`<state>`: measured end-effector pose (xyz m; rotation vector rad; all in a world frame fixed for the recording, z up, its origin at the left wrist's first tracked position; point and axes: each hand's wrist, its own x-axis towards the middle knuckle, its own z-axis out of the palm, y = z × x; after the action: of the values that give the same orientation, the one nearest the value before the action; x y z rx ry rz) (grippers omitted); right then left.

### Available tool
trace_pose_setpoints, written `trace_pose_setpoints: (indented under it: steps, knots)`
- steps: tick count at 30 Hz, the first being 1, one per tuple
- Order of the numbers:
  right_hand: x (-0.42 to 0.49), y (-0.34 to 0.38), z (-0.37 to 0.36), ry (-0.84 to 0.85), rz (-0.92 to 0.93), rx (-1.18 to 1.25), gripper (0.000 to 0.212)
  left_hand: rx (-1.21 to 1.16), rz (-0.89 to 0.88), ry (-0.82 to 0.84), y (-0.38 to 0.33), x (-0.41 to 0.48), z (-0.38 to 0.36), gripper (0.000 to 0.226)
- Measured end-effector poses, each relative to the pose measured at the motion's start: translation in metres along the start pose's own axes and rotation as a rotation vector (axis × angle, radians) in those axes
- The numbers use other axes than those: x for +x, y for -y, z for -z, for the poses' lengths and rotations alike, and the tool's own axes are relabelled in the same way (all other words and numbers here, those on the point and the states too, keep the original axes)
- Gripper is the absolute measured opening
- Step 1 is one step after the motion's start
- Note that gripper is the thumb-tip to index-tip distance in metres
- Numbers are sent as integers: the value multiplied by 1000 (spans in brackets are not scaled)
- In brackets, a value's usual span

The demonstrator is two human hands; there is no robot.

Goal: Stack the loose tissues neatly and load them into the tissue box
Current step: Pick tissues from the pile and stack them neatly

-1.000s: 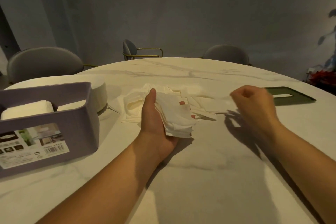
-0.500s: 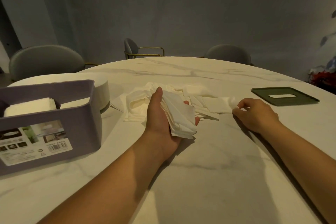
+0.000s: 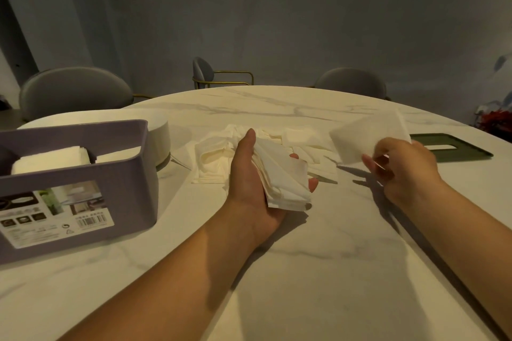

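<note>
- The left grip (image 3: 257, 174), palm up just above the bench (image 3: 304, 271), clasps a stack (image 3: 282, 177) of folded tissues. Its thumb lies along the stack's left edge, and its fingertips curl up past the right edge.
- The right grip (image 3: 401, 166) is raised over the bench to the right and pinches one tissue (image 3: 365, 135) by its lower corner. The sheet stands up flat, clear of the bench.
- Loose tissues (image 3: 213, 158) lie in a rumpled heap on the bench behind the left grip, reaching right toward the raised sheet.
- The purple box (image 3: 133, 174) stands at the left, top uncovered, with a white wad (image 3: 52, 159) of tissues inside.
- A green lid (image 3: 471, 151) lies flat at the far right, well apart from the box.
- A round white object (image 3: 159, 130) sits just behind the box.
- Grey chairs (image 3: 74, 88) stand at the bench's far side.
</note>
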<state>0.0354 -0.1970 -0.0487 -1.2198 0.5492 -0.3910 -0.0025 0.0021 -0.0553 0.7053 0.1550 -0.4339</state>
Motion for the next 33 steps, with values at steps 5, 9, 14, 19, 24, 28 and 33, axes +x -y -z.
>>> trace_pose_setpoints:
  steps: [5,9,14,19,24,28,33]
  knots:
    - [-40,-7,-21,266,175,28,26,-3,-32,-18,5,0,-4,57]
    - [-70,-20,-31,507,471,-163,35,34,-101,19,7,-4,-8,53]
    - [-71,-30,-31,708,736,-589,36,62,-134,-10,1,-3,-4,57]
    - [-56,-21,-22,693,802,-569,23,-58,-201,-64,-3,-3,-3,48]
    - [-49,-19,-21,769,1008,-810,49,-49,-226,-94,-1,-3,-4,42]
    - [-54,-24,-25,619,936,-658,30,-91,-169,-92,-1,-2,-4,42]
    - [-65,-26,-30,498,762,-500,19,-45,-120,-42,3,0,-4,45]
